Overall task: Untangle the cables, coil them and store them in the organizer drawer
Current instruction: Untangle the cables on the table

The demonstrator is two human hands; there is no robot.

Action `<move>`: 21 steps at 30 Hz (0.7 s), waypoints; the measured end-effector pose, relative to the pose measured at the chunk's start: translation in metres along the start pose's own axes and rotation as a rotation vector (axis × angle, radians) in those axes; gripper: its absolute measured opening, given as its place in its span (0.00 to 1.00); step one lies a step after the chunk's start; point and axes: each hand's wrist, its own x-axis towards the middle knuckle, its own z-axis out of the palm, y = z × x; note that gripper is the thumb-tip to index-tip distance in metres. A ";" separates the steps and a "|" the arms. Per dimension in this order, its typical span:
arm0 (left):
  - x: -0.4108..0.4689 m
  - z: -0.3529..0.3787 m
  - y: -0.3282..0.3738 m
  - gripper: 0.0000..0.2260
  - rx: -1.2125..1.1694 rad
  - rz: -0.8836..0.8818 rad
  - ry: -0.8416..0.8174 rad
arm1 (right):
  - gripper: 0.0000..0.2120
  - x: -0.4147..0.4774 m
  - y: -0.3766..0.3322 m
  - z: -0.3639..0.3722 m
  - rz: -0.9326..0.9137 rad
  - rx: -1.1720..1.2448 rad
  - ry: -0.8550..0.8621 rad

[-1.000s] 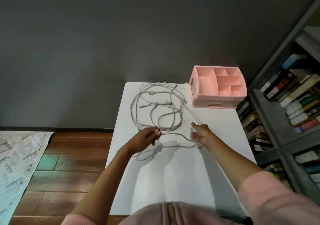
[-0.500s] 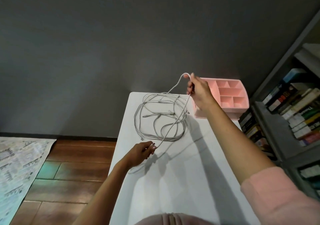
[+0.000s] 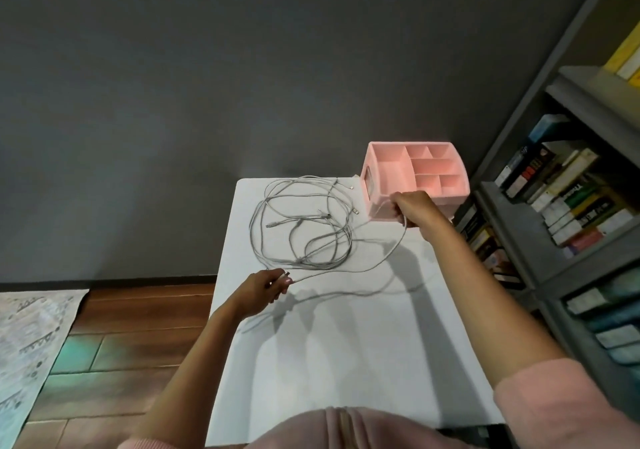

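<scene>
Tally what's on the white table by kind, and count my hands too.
pink organizer: 1
cable tangle: 1 (single cables cannot be counted)
held cable, gripped at both ends: 1
hands: 2, left hand and right hand
Total: 5

Grey cables (image 3: 304, 230) are being left tangled on the far tabletop (image 3: 346, 351); one strand (image 3: 381, 262) is being held out, sagging, toward the pink compartmented organizer (image 3: 375, 203) at far right.

Grey cables (image 3: 304, 227) on a white table (image 3: 346, 344), pink organizer (image 3: 415, 175), dark grey wall (image 3: 207, 68).
</scene>
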 end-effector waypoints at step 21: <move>0.017 0.025 0.027 0.14 0.120 0.089 -0.097 | 0.13 -0.051 0.108 0.058 -0.046 -0.217 -0.448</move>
